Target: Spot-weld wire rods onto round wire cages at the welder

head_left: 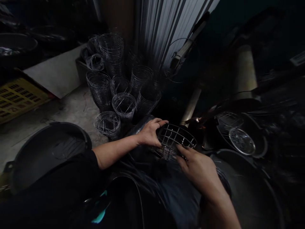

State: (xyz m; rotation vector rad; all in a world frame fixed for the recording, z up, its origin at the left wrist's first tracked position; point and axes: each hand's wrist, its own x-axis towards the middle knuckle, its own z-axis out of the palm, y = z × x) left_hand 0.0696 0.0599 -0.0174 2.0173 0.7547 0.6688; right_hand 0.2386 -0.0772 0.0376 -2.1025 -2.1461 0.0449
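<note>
The wire basket (pixel 175 135) is above the lap, its left rim gripped by the left hand (pixel 151 132); the right hand (pixel 200 168) touches its near right side, its grip unclear. Beyond, wire stacks (pixel 124 103) crowd the concrete floor (pixel 71 106). Tubs (pixel 47 156) flank both arms; bare floor shows between the left tub and yellow crate (pixel 21 95).

Yellow crate (pixel 20 95) with black slots, grey basins (pixel 247 187), white ridged panel (pixel 166 28), turquoise patch (pixel 98 217)

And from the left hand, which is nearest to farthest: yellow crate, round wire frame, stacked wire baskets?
1. Round wire frame: right at the left hand.
2. Stacked wire baskets: ahead, to the left.
3. Yellow crate: far left.
</note>
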